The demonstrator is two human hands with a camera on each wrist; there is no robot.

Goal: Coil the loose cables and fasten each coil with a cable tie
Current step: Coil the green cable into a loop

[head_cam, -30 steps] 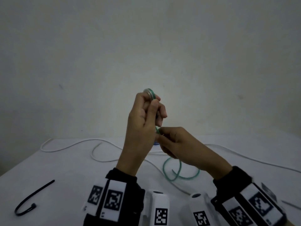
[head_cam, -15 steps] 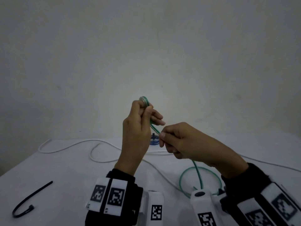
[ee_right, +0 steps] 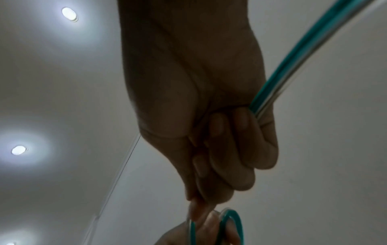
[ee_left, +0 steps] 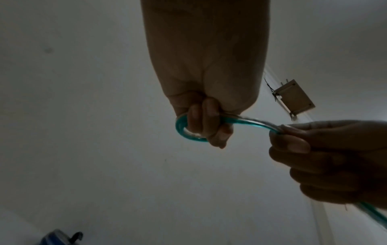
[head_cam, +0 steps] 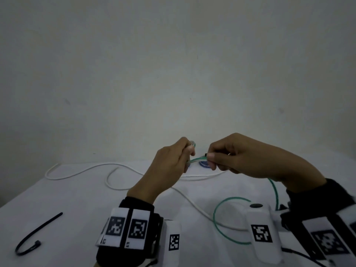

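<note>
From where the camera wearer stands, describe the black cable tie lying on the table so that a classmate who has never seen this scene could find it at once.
Start at the white table and go to its near left corner, well left of the left hand. There lies the black cable tie, alone and untouched, its near end hooked round. Unlike the long white cable and the green cable, it is short, thin and black.

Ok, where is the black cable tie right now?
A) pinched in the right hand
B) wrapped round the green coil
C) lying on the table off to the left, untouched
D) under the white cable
C: the black cable tie lies alone on the table, far from both hands, while the left hand and right hand hold the green cable.
</note>
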